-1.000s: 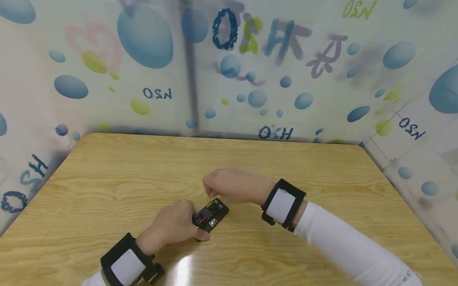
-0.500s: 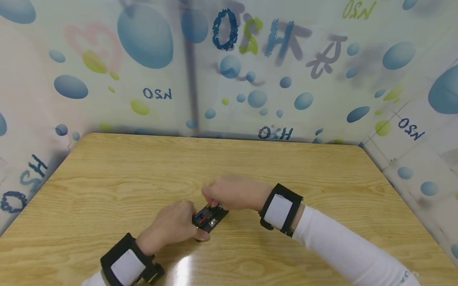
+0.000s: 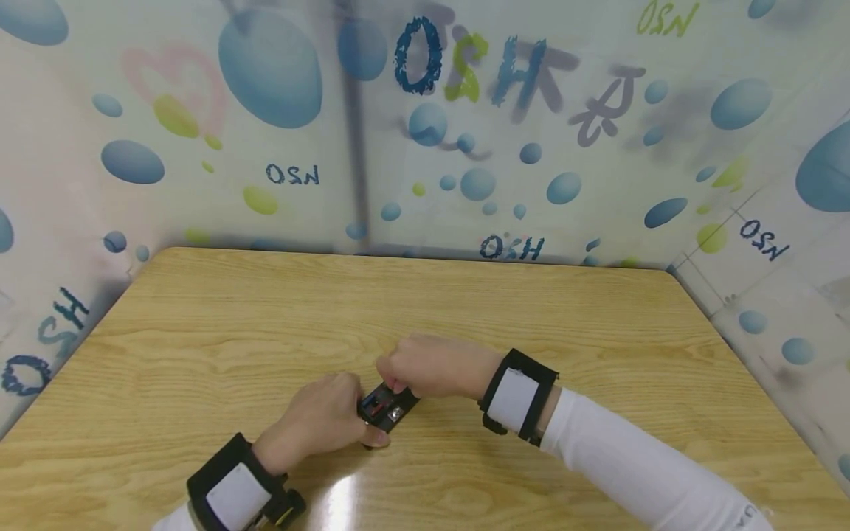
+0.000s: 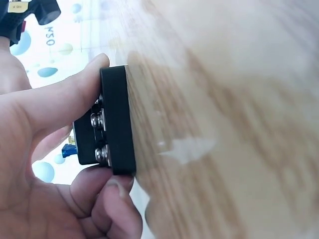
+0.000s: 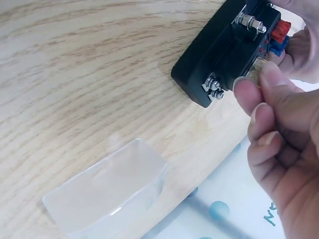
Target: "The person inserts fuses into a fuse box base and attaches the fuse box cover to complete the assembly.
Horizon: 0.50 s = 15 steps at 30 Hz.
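A black fuse block [image 3: 387,410] with metal screw terminals [image 5: 251,22] lies on the wooden table. My left hand [image 3: 319,413] grips its near-left end, the thumb on one side and fingers on the other. A red blade fuse [image 5: 280,30] and a blue blade fuse [image 5: 277,46] stand in the block. Over the far end, my right hand [image 3: 438,366] pinches a pale yellowish blade fuse [image 5: 255,72] between thumb and index finger, right at the block's slots. The remaining right fingers curl in below. In the head view this hand hides the block's far end.
A translucent plastic cover [image 5: 109,189] rests on the table near the block in the right wrist view. The wooden tabletop [image 3: 265,310] ends at a wall curtain [image 3: 425,184] printed with blue bubbles. Both wrists wear black straps [image 3: 521,398].
My right hand has come down and slightly nearer, from above the block onto its far end, covering that part. The left hand and the fuse block have stayed put.
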Motion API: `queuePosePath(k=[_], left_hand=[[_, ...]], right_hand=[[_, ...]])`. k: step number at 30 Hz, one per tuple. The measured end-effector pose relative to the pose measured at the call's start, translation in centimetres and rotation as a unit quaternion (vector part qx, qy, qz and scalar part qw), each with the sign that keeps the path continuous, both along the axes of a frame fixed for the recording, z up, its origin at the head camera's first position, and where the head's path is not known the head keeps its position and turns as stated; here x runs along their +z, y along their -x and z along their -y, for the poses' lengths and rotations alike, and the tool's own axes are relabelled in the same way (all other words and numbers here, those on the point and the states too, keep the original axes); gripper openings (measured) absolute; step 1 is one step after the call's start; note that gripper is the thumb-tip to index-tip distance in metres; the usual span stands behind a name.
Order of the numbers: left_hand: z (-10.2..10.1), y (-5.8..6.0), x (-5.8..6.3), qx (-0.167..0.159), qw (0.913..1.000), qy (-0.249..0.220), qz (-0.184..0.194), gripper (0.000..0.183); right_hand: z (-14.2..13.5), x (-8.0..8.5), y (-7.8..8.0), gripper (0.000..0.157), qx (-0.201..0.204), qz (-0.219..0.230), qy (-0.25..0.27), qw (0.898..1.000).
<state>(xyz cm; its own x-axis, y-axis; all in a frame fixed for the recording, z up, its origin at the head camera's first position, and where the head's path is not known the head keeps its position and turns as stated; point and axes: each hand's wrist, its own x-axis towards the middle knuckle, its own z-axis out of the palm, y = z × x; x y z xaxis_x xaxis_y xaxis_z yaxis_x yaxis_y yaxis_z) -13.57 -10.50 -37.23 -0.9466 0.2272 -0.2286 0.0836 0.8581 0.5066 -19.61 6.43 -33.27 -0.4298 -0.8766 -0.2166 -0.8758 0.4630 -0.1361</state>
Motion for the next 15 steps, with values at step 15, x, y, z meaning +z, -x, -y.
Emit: queuePosePath(k=[15], left_hand=[[-0.11, 0.03, -0.02, -0.005, 1.0, -0.001, 0.004, 0.05]], right_hand=[[-0.67, -1.07, 0.34, 0.01, -0.003, 0.027, 0.051, 0.998]])
